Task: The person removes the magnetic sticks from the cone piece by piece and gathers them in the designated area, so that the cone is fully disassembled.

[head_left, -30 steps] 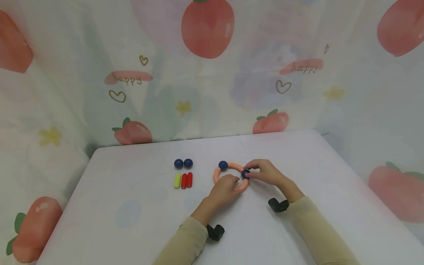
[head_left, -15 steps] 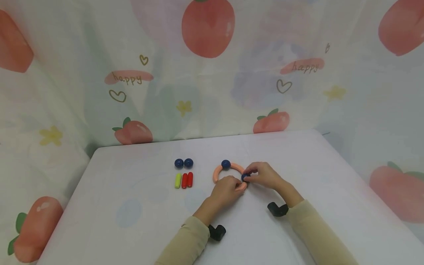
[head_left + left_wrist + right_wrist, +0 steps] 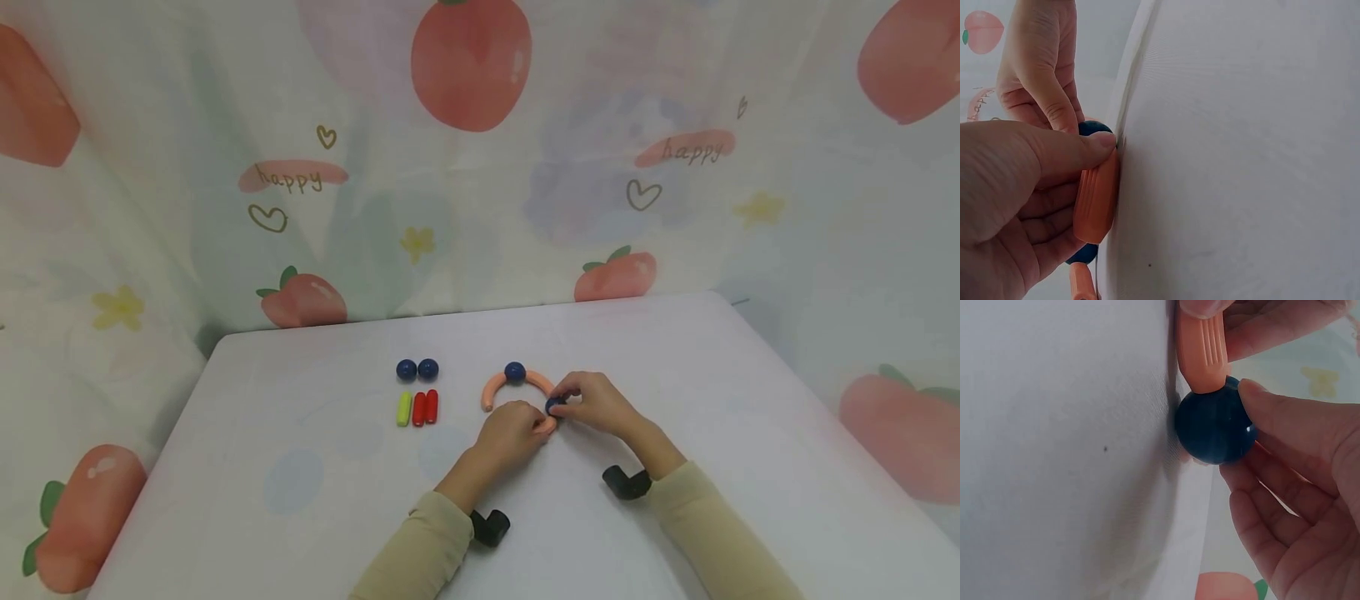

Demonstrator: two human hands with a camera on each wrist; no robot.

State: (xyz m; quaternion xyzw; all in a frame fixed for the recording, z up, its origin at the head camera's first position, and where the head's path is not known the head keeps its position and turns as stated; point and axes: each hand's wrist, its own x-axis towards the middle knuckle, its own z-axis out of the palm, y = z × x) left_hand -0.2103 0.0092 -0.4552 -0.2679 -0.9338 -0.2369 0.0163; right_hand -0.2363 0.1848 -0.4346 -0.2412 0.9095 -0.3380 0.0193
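A partial ring of curved orange rods and blue balls lies on the table. My left hand [image 3: 512, 435] pinches one curved orange rod [image 3: 1099, 200] between thumb and fingers. The rod's end meets a blue ball [image 3: 1215, 428], which my right hand [image 3: 603, 404] pinches from the right side. Another blue ball [image 3: 515, 372] sits at the far side of the ring, joining two more orange rods. The left rod [image 3: 492, 390] has its near end free, close to my left hand. My fingers hide part of the held rod and ball in the head view.
Left of the ring, two loose blue balls [image 3: 417, 369] lie side by side. Nearer are a yellow-green rod [image 3: 403, 409] and two red rods [image 3: 425, 407]. The white table [image 3: 315, 533] ends at a fruit-print cloth [image 3: 480, 208] behind.
The ring has turned slightly clockwise: its far ball shifted right and the held ball came nearer to me. My right hand moved nearer with it. The left rod's free end now shows.
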